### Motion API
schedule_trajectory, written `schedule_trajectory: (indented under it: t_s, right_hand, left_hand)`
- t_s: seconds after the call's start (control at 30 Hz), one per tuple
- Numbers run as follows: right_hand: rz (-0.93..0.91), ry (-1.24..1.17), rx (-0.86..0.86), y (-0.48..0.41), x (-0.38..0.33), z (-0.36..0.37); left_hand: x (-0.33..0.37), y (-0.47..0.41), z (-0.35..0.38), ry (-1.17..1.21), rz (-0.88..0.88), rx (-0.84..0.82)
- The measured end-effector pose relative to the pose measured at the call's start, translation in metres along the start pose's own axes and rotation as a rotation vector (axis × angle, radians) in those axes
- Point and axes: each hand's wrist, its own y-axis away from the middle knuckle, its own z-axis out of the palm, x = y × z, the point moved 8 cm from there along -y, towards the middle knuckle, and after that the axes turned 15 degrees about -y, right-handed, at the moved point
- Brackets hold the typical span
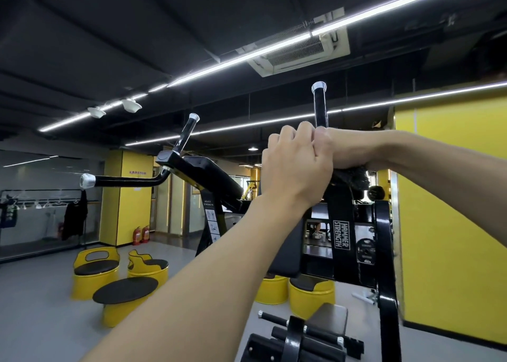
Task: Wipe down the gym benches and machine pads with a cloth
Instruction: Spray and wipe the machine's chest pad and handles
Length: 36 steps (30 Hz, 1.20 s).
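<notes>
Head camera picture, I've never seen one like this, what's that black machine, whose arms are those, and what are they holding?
The camera is worn on a person's head, so both arms are their own, reaching up. The black frame is a gym weight machine. The hands meet at the foot of its upright handle. The right hand grips a dark fluffy cloth there, for wiping. The left hand is curled beside it; what it holds is hidden. Yellow drum seats stand on the floor.
</notes>
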Motion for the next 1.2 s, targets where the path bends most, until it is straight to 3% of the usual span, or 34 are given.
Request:
schedule_trajectory:
  t_s: [0.37, 0.43, 0.53, 0.6, 0.8, 1.1, 1.2]
  right_hand:
    - [-0.066, -0.433, -0.133, 0.043, -0.028, -0.004]
    - [-0.017, -0.543, -0.017, 0.041, -0.002, -0.017]
    - [0.044, -0.708, 0.392, 0.036, 0.049, -0.041]
    - [0.070, -0.725, 0.548, 0.030, 0.081, -0.046]
    - [0.033, -0.474, 0.760, 0.001, 0.134, -0.038]
    - [-0.063, -0.362, 0.724, -0.014, 0.133, 0.003]
    - [-0.130, -0.357, 0.636, -0.003, 0.126, 0.010]
  left_hand:
    - [-0.002, 0.001, -0.011, 0.164, -0.006, 0.091]
    - [-0.005, 0.000, -0.008, 0.176, -0.027, 0.078]
    - [-0.006, -0.002, -0.003, 0.155, -0.022, 0.045]
    - [-0.007, -0.002, 0.001, 0.136, -0.016, 0.023]
    - [-0.009, -0.002, 0.003, 0.144, -0.014, 0.011]
    - [-0.003, -0.002, -0.001, 0.169, 0.038, 0.050]
    - [0.001, -0.001, -0.003, 0.151, 0.047, 0.066]
